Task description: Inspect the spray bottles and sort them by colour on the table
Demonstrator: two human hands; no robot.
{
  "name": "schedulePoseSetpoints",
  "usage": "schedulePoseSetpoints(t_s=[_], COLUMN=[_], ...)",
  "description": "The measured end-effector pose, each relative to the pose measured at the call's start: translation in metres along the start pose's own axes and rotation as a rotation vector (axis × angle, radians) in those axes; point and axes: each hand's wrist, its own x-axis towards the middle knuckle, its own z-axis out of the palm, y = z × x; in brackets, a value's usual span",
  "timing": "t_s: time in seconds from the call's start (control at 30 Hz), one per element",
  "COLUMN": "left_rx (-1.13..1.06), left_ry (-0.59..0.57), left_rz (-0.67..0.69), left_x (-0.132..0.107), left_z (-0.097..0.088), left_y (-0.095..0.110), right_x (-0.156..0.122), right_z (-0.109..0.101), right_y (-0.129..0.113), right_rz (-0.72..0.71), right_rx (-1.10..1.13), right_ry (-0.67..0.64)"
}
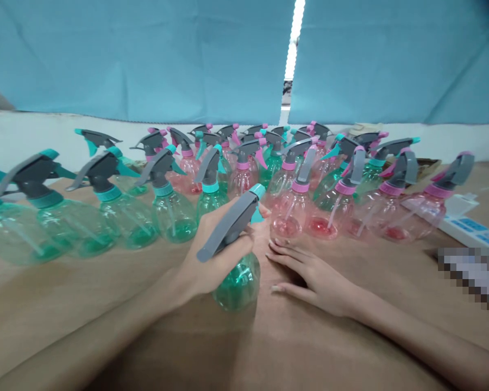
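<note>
The left hand (212,260) is clamped around a green clear-plastic spray bottle (238,282); the right hand (313,274) lies flat, fingers spread, on the brown counter (106,304).

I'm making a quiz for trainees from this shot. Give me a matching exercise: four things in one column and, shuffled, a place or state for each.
Column one:
1. left hand
2. right hand
3. pink bottles
4. white strip

Column two:
a. lies flat and open on the table
b. lies near the table's right edge
c. grips a green bottle at its neck
d. stand mostly in the right half of the group

Pairs: 1-c, 2-a, 3-d, 4-b
</note>
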Motion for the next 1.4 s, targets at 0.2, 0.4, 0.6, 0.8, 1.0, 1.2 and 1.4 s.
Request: schedulePoseSetpoints(t_s=[0.2, 0.4, 0.6, 0.8, 1.0, 1.2, 1.4], left_rx=[-0.015, -0.001, 0.023, -0.023, 0.006, -0.006, -0.006], left_ry=[-0.038, -0.038, 0.006, 0.024, 0.055, 0.040, 0.014], left_rz=[-0.056, -0.045, -0.049, -0.035, -0.016, -0.003, -0.055], left_x=[0.0000, -0.0007, -0.0002, -0.0028, -0.0025, -0.0025, -0.0035], left_z=[0.0002, 0.0004, 0.0021, 0.0046, 0.0052, 0.0048, 0.0028], left_y=[0.0014, 0.0015, 0.0023, -0.0010, -0.0010, 0.0007, 0.0004], right_x=[0.0000, 0.0004, 0.0006, 0.0002, -0.0004, -0.0003, -0.0001], right_z=[-0.0007, -0.0010, -0.0007, -0.0006, 0.0000, -0.0003, -0.0014], right_y=[-0.0017, -0.0011, -0.0003, -0.0007, 0.0000, -0.0001, -0.0015], right_rz=[0.007, 0.012, 0.017, 0.019, 0.017, 0.012, 0.011], right_rx=[-0.004, -0.013, -0.027, -0.024, 0.008, 0.023, 0.030], right_ry=[-0.005, -0.015, -0.031, -0.020, -0.009, -0.001, 0.004])
